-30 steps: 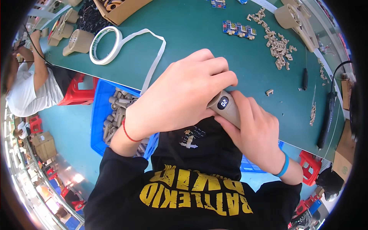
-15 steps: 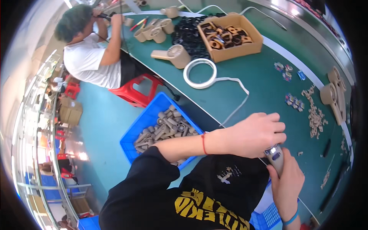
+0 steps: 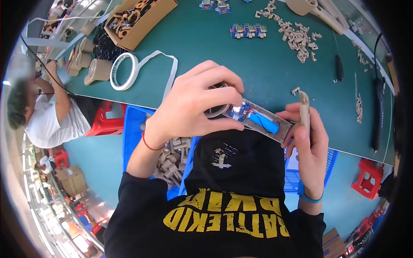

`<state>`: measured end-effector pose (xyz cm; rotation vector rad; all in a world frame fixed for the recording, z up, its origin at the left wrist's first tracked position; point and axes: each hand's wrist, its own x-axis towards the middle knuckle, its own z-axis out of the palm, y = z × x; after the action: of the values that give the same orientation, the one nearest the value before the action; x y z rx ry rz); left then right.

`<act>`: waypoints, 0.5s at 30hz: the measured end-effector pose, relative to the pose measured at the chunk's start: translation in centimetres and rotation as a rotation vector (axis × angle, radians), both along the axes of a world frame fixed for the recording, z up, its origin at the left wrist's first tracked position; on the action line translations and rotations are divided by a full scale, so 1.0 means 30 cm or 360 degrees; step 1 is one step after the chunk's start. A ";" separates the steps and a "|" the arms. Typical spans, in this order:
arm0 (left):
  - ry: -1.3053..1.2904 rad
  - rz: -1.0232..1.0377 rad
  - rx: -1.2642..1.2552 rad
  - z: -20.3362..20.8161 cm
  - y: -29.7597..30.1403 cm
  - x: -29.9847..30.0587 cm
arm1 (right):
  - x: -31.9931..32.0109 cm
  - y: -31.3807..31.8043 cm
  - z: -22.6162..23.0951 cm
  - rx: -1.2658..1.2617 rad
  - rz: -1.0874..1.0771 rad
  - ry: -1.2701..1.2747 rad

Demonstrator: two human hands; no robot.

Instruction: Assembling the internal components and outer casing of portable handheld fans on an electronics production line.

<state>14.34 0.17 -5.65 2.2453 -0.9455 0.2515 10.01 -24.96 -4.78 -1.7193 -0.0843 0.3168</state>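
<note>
My left hand (image 3: pixel 193 99) is closed on a beige handheld fan housing (image 3: pixel 275 136), its round head partly hidden behind my fingers. The handle lies opened up, showing a blue cylindrical battery (image 3: pixel 263 123) with thin wires and a small lit circuit board (image 3: pixel 239 110). Between thumb and fingers, my right hand (image 3: pixel 313 148) pinches a narrow beige handle cover (image 3: pixel 304 109), held upright apart from the handle. Fingers of that hand are close to the handle's end; whether they touch it I cannot tell. A small beige clip (image 3: pixel 295 90) shows beside the cover's top.
On the green table (image 3: pixel 206 47) are a tape roll (image 3: pixel 115 77), circuit boards (image 3: pixel 248 31), loose beige clips (image 3: pixel 299 41), a screwdriver (image 3: pixel 339 69) and a cardboard box (image 3: pixel 142 30) of rings. A blue bin (image 3: pixel 131 124) of beige parts stands below. Another person (image 3: pixel 49 116) sits at left.
The view has swung right. My hands have moved apart; the handle, held together between them before, is now open, its battery exposed. My right hand now holds the cover.
</note>
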 end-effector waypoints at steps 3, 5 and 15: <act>-0.0015 -0.0036 -0.0020 -0.005 -0.006 0.000 | -0.011 0.003 -0.023 0.0096 -0.0060 0.0034; -0.0081 -0.0067 -0.0033 -0.012 -0.013 -0.006 | -0.013 -0.004 -0.029 0.0142 -0.0060 0.0113; -0.0180 -0.0087 -0.0042 -0.028 -0.006 0.000 | -0.012 -0.007 -0.045 0.0202 -0.0062 0.0179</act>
<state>14.36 -0.02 -6.51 2.1962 -1.0553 0.3672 9.64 -25.16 -6.13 -1.5725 0.0110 0.3709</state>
